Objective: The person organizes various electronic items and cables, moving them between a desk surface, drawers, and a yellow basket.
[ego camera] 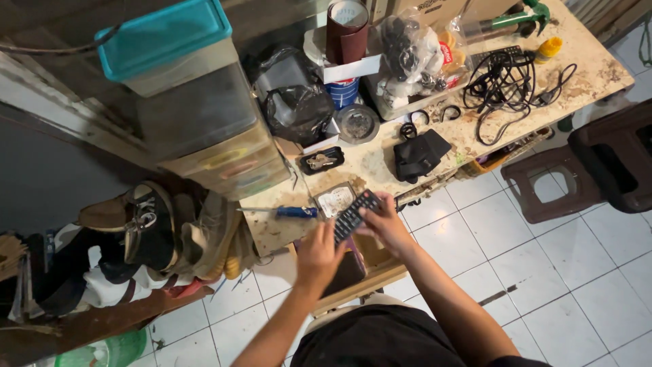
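Observation:
A black remote control (354, 215) with rows of small buttons is held over the front edge of the worn workbench (380, 160). My right hand (386, 224) grips its right side from below. My left hand (318, 257) hovers at its lower end, blurred, fingers loosely apart; whether it touches the remote I cannot tell. Just beyond the remote lies a silver hard drive (335, 199), and a blue-handled screwdriver (288, 212) lies to its left.
On the bench are a black pouch (419, 155), a small tray with keys (321, 161), tangled black cables (506, 85), a bag of parts (418, 51) and a stack of plastic drawers (204, 115). A brown stool (553, 183) stands on the white tiles at right. Shoes (146, 228) pile at left.

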